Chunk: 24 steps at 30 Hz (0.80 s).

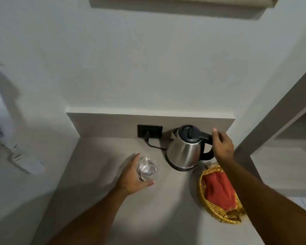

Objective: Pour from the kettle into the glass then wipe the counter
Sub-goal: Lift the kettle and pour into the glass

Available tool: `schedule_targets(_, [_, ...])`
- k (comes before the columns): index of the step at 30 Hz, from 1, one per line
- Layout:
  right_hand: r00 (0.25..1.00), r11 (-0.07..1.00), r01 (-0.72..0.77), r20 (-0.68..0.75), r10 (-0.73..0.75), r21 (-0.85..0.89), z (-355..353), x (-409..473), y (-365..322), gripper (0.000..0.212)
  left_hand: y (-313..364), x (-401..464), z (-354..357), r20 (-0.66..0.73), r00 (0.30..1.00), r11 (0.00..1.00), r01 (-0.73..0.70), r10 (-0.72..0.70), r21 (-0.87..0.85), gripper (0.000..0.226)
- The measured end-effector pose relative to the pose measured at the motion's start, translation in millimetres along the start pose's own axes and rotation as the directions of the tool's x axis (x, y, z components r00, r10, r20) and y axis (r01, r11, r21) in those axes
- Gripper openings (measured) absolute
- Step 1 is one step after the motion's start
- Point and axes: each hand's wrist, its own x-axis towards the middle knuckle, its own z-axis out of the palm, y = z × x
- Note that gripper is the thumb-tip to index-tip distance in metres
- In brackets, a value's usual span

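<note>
Our left hand cups the glass on the counter. A plugged black socket sits behind. The steel kettle stands upright, our right hand loosely open at its handle. A wicker basket holds a red cloth.

Glossy steel kettle, clear glass, woven wicker basket, matt counter.
</note>
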Motion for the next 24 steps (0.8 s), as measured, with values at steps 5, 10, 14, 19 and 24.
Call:
schedule_targets(5, [0.993, 0.981, -0.113, -0.001, 0.115, 0.160, 9.1, 8.9, -0.2, 0.038, 1.1, 6.1, 22.2, -0.095, 0.995, 0.998, 0.002, -0.008, -0.068, 0.104])
schedule_targets(10, [0.984, 0.978, -0.168, -0.045, 0.175, 0.121, 17.2, 20.9, 10.8, 0.064, 5.5, 17.5, 34.6, -0.132, 0.987, 0.982, 0.065, -0.089, -0.175, 0.085])
schedule_targets(14, [0.989, 0.987, -0.133, -0.052, 0.138, 0.093, 21.4, 25.2, 7.3, 0.057, 1.3, 17.8, 38.7, -0.143, 0.986, 0.983, 0.061, -0.086, -0.171, 0.084])
schedule_targets(19, [0.980, 0.983, 0.176, 0.104, -0.170, -0.052, 26.3, 24.1, -29.3, 0.056, -0.9, 18.5, 39.4, -0.130, 0.986, 0.979, 0.079, -0.104, -0.186, 0.085])
schedule_targets(24, [0.786, 0.757, 0.603, 0.351, -0.509, -0.252, 39.1, 3.2, -86.5, 0.048, -5.3, 17.0, 41.1, -0.130, 0.986, 0.975, 0.078, -0.107, -0.210, 0.084])
